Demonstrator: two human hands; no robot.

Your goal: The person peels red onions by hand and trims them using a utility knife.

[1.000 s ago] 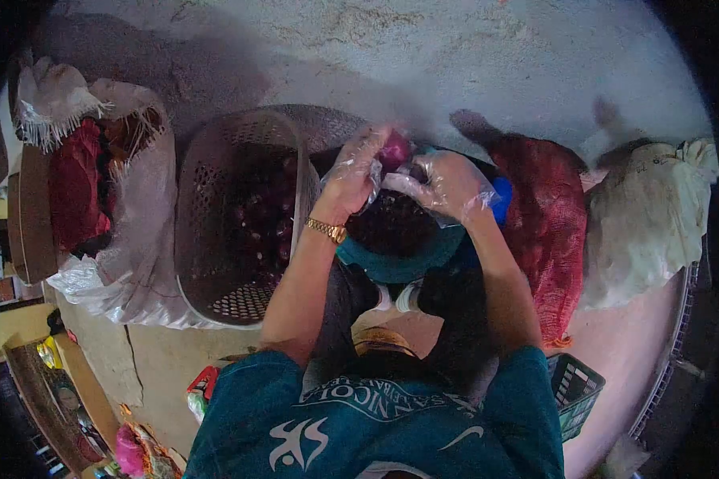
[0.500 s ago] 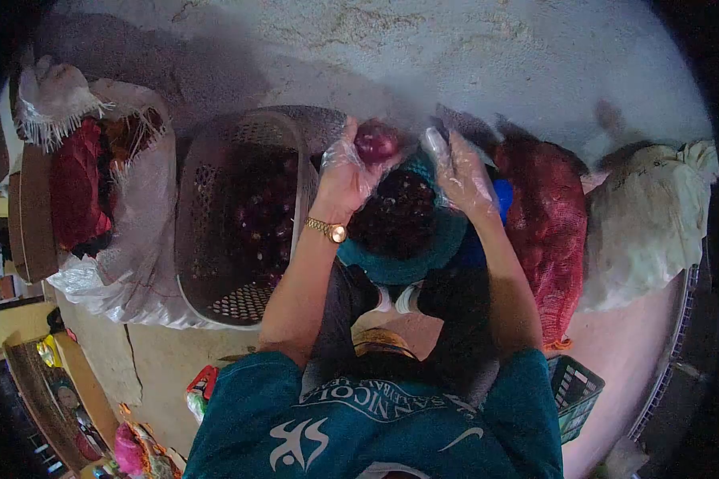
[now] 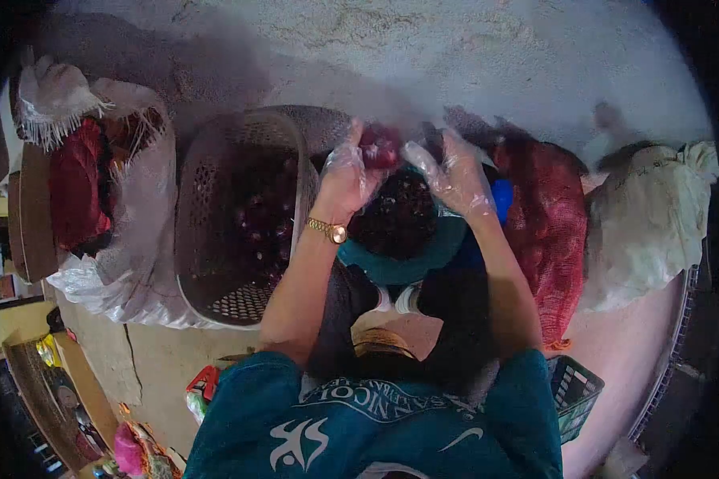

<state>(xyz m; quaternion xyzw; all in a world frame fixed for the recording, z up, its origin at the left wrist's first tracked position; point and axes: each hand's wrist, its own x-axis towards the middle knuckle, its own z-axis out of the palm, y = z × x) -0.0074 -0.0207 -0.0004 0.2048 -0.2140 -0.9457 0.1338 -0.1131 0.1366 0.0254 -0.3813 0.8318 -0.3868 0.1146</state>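
Note:
My left hand, in a clear plastic glove with a gold watch at the wrist, grips a red onion. Close to the onion's right side is my right hand, gloved too, its thumb pointing toward the onion. Something dark shows between that thumb and the fingers; its kind is too dim to make out. Below both hands, a teal tub between my knees contains dark onion pieces or skins.
To the left stands a grey perforated basket with red onions. Beyond it is a white woven sack. A red mesh sack and a pale sack stand right, a green crate lower right. A concrete wall rises ahead.
My right hand has turned and its thumb has come left, nearer the onion. The onion has shifted slightly in my left hand, which stays at about the same place.

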